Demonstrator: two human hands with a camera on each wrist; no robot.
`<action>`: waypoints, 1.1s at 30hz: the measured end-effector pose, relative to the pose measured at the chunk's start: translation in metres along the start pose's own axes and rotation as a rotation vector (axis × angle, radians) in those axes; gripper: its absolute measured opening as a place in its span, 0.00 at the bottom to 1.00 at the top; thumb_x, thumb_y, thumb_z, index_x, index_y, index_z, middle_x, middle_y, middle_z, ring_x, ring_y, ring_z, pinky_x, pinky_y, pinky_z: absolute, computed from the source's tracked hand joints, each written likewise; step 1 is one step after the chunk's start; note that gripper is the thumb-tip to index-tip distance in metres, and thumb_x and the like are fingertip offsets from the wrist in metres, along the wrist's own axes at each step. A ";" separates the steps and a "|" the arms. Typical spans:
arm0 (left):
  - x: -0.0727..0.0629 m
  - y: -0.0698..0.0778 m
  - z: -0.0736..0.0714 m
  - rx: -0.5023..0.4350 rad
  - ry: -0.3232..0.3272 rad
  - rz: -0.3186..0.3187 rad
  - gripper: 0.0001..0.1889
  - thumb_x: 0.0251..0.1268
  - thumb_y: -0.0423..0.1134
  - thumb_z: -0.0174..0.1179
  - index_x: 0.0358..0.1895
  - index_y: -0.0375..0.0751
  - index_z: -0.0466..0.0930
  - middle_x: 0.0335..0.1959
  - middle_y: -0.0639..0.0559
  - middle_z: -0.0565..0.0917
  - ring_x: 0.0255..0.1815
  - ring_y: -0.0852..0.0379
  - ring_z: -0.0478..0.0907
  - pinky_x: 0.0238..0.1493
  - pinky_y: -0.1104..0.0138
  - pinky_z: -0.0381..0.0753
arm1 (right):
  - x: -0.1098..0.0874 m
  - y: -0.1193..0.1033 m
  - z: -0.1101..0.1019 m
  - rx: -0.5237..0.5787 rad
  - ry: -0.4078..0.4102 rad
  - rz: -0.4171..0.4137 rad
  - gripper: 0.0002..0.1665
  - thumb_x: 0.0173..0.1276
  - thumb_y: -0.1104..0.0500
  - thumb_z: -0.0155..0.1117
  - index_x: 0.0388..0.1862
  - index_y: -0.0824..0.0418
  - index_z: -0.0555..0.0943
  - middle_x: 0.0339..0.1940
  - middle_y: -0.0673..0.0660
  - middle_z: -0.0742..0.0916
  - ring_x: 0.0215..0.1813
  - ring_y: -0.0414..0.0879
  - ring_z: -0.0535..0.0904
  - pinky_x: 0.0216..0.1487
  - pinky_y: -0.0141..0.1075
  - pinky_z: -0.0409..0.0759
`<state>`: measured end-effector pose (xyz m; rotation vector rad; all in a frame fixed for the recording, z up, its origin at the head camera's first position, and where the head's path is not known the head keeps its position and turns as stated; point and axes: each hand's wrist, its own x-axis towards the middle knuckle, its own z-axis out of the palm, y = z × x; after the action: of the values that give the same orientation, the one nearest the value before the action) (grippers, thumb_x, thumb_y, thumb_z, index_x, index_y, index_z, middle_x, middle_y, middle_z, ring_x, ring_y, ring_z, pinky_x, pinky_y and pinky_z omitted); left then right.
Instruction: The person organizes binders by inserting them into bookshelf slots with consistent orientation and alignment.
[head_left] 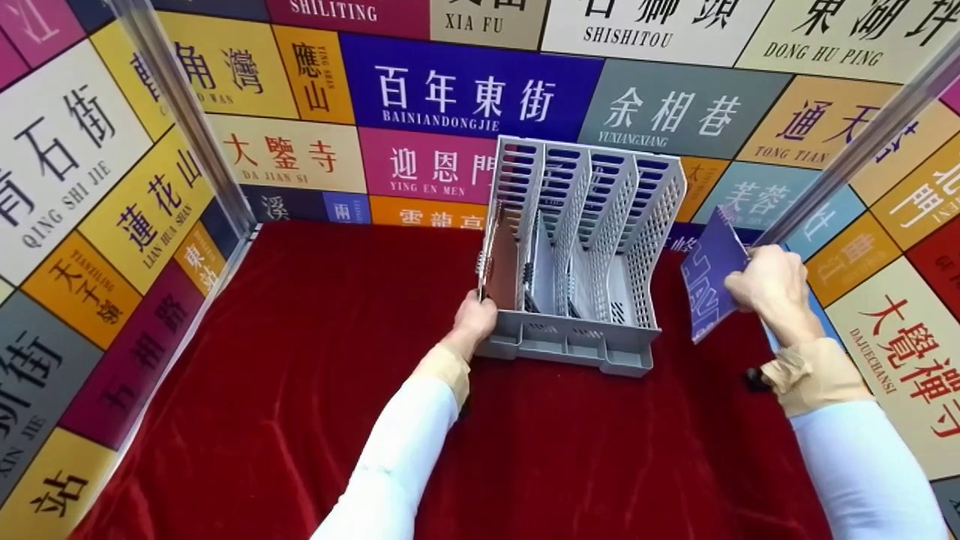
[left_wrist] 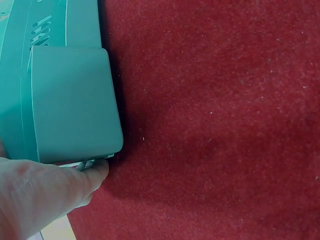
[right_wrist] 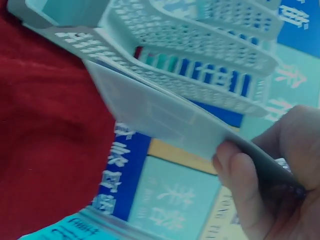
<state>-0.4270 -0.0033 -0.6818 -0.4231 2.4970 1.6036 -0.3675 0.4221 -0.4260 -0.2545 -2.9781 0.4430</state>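
Observation:
A grey file rack [head_left: 570, 345] with several upright slots stands on red cloth. My left hand [head_left: 475, 315] grips its front left corner, and in the left wrist view the fingers [left_wrist: 95, 172] press against the rack's side. Beside that hand, a brown spiral notebook [head_left: 504, 251] stands upright at the rack's left end. My right hand [head_left: 772, 281] pinches a thin purple notebook [head_left: 711, 277] by its edge, apart from the rack on its right. In the right wrist view, the notebook's pale side [right_wrist: 155, 107] faces the camera, with thumb and fingers on either side of it.
Dark-bound items stand in the middle slots; the rightmost slot's perforated wall [head_left: 660, 232] is nearest the purple notebook. Sign-printed panels [head_left: 465, 82] rise behind and at both sides, with metal posts [head_left: 195, 112] at the corners. Red cloth [head_left: 300, 375] covers the table.

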 end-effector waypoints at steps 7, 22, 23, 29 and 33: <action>0.006 -0.004 0.000 0.000 -0.015 0.024 0.30 0.82 0.45 0.47 0.81 0.40 0.72 0.78 0.38 0.83 0.79 0.38 0.80 0.82 0.50 0.79 | -0.021 -0.022 -0.026 -0.034 -0.074 -0.074 0.17 0.59 0.59 0.63 0.43 0.69 0.88 0.28 0.67 0.90 0.37 0.66 0.85 0.24 0.41 0.78; 0.023 -0.016 0.007 -0.020 -0.026 0.017 0.30 0.80 0.46 0.49 0.82 0.43 0.73 0.77 0.40 0.84 0.79 0.40 0.81 0.81 0.51 0.80 | -0.056 -0.064 -0.049 -0.068 -0.068 -0.237 0.23 0.61 0.60 0.63 0.51 0.72 0.89 0.32 0.70 0.90 0.34 0.64 0.84 0.26 0.42 0.73; 0.023 -0.016 0.007 -0.021 -0.026 0.017 0.31 0.81 0.46 0.49 0.82 0.43 0.73 0.77 0.40 0.84 0.79 0.40 0.81 0.81 0.51 0.80 | -0.058 -0.067 -0.049 -0.068 -0.064 -0.254 0.23 0.61 0.60 0.64 0.51 0.72 0.89 0.32 0.70 0.91 0.34 0.64 0.84 0.27 0.42 0.73; 0.015 -0.012 0.006 -0.003 -0.029 0.009 0.31 0.81 0.44 0.48 0.83 0.41 0.72 0.78 0.39 0.83 0.80 0.40 0.80 0.82 0.52 0.79 | -0.065 -0.087 -0.043 -0.040 -0.094 -0.275 0.23 0.65 0.60 0.64 0.53 0.74 0.88 0.32 0.69 0.92 0.33 0.61 0.85 0.26 0.41 0.73; 0.012 -0.011 0.005 0.011 -0.012 0.037 0.30 0.81 0.44 0.47 0.81 0.38 0.73 0.76 0.37 0.84 0.78 0.38 0.81 0.80 0.51 0.81 | -0.063 -0.100 -0.033 0.005 -0.102 -0.276 0.26 0.66 0.61 0.63 0.58 0.77 0.87 0.37 0.73 0.93 0.33 0.61 0.87 0.25 0.40 0.75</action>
<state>-0.4349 -0.0052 -0.6965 -0.3667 2.5179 1.5994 -0.3162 0.3253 -0.3703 0.1843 -3.0452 0.4416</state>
